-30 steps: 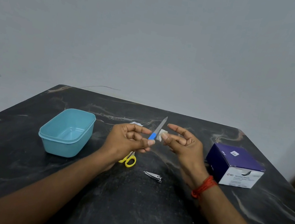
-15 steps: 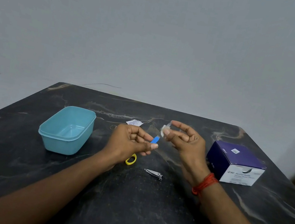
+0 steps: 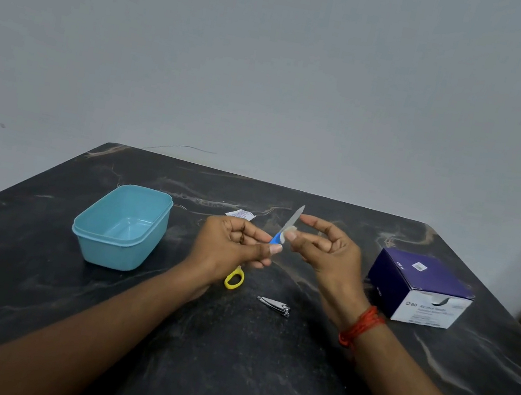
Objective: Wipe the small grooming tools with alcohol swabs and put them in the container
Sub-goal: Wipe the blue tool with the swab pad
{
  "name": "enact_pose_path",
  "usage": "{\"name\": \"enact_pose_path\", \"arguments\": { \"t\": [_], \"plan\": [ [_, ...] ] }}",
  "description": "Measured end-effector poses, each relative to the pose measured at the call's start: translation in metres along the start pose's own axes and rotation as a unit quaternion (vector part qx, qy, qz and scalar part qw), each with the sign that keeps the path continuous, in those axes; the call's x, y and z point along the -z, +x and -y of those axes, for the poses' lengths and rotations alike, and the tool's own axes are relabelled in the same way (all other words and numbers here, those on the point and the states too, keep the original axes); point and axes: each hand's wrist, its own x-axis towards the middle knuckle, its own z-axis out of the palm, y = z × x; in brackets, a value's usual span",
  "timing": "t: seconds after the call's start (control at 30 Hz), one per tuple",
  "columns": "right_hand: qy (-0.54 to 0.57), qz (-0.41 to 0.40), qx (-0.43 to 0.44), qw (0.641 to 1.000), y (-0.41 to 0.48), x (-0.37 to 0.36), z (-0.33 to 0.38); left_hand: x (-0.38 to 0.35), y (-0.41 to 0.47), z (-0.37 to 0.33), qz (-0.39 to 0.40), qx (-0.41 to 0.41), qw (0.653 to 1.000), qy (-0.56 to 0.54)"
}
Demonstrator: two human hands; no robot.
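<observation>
My left hand (image 3: pixel 229 247) grips the blue handle of a nail file (image 3: pixel 293 219), whose metal blade points up and away. My right hand (image 3: pixel 329 251) pinches a small white alcohol swab (image 3: pixel 288 232) against the blade just above the handle. A light blue plastic container (image 3: pixel 121 228) stands open on the left of the table. Yellow-handled scissors (image 3: pixel 234 278) lie mostly hidden under my left hand. A metal nail clipper (image 3: pixel 274 305) lies on the table below my hands.
A purple and white box of alcohol swabs (image 3: pixel 420 288) sits at the right. A torn white swab wrapper (image 3: pixel 240 214) lies behind my hands. The dark marble table (image 3: pixel 219 381) ends at a grey wall.
The swab has slid back down the blade to near the handle, so the metal tip shows again. My hands stay in about the same place.
</observation>
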Motion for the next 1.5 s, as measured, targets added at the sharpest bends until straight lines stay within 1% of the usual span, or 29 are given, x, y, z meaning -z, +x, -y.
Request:
{"name": "enact_pose_path", "arguments": {
  "t": [0.17,0.43,1.0,1.2,1.3,1.4,1.5],
  "plan": [
    [-0.001,0.005,-0.007,1.0,0.001,-0.001,-0.003,0.001,0.002,0.001,0.0,0.003,1.0,0.004],
    [0.013,-0.048,0.024,0.998,0.008,0.016,0.011,0.0,0.002,0.004,0.03,-0.007,0.998,0.049],
    [0.004,-0.037,0.038,0.999,0.008,0.016,0.011,0.001,0.002,0.004,0.035,-0.017,0.997,0.062],
    [0.024,-0.033,0.041,0.998,0.008,0.014,0.012,0.0,0.002,0.004,0.038,-0.019,0.997,0.063],
    [0.029,-0.032,0.041,0.998,0.009,0.015,0.01,0.0,0.001,0.004,0.034,-0.017,0.998,0.055],
    [0.011,-0.027,0.035,0.999,0.009,0.014,0.006,0.0,0.001,0.002,0.018,-0.006,0.999,0.027],
    [-0.006,-0.007,0.021,1.0,0.007,0.008,-0.002,0.001,0.001,0.001,0.009,-0.006,1.0,0.018]
  ]
}}
